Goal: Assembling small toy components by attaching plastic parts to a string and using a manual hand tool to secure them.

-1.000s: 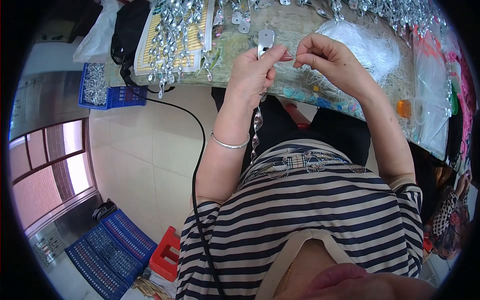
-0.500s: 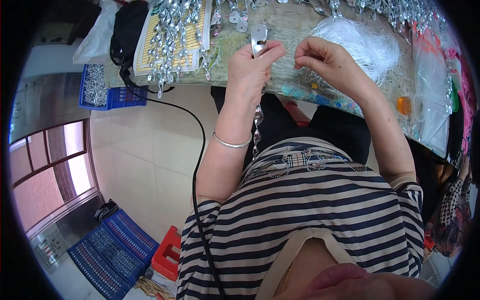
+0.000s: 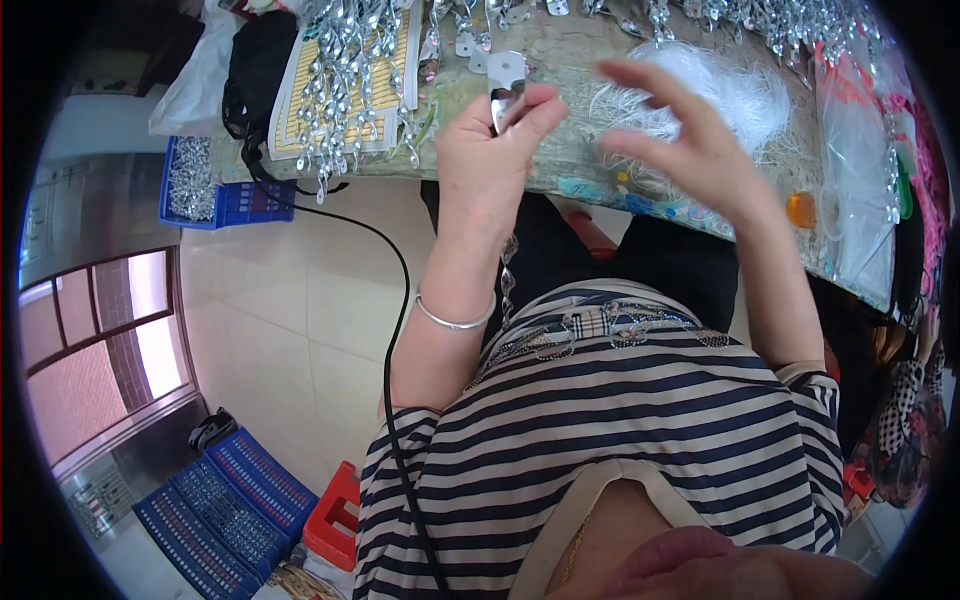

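Thumb and fingers of the left hand (image 3: 490, 150) are clamped together on a silver metal strip (image 3: 507, 70), just below its flat end. That end stands out past the fingers above the near part of the worktable (image 3: 560, 165), a hold that seems chosen to leave it uncovered and in plain sight. Below the wrist a twisted silver strand (image 3: 508, 278) hangs toward the lap, where its length has room to drop beyond the table edge; whether it joins the strip is hidden by the hand.

The right hand (image 3: 695, 150) is apart from the strip, thumb and fingers spread wide and blurred. Nothing shows in it, though a very fine filament could escape the view. It is nearest to a loose heap of white filaments (image 3: 745, 100), which lies within easy reach on that side.

Farther left, a bunch of silver spiral strands (image 3: 350, 85) lies over a yellow patterned sheet (image 3: 405, 70), their lower ends hanging at the table edge, probably so that they stay untangled. A clear plastic bag (image 3: 855, 215) lies at the right end, with an amber-coloured object (image 3: 801, 210) beside it. Lower left, a blue basket (image 3: 255, 203) holds many small silvery pieces, apparently to keep them from scattering.
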{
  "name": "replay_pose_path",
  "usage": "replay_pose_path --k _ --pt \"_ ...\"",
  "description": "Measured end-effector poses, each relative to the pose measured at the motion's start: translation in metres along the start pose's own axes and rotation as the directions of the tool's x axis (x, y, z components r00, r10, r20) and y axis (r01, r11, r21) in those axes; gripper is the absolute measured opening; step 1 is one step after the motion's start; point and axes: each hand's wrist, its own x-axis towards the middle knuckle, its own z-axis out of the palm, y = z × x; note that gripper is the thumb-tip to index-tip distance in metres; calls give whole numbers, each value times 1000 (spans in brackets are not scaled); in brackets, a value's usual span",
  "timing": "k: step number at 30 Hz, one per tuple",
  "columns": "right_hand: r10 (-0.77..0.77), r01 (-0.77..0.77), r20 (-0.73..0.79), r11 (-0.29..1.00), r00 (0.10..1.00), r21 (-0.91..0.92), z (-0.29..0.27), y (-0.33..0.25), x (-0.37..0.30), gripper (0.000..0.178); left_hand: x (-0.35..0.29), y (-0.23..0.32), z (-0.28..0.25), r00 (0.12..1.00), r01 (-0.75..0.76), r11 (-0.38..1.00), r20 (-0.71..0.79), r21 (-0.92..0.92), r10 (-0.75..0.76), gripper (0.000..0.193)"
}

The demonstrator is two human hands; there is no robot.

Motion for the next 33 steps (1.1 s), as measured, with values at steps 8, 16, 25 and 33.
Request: replay_pose_path --k 8,16,25,33 --pt "166 -241 201 863 965 444 21 -18 -4 22 -10 7 -6 997 -10 997 80 -74 16 18" --pt "146 -87 -73 849 987 521 6 -40 -10 15 -12 -2 -17 909 -41 967 393 -252 141 34" --pt "86 -27 -134 921 987 390 6 -47 -12 11 -26 0 -3 911 -126 968 362 -216 199 36" --pt "100 -52 -135 946 986 319 4 -45 -14 11 -33 1 -2 913 -177 971 342 -161 223 35"
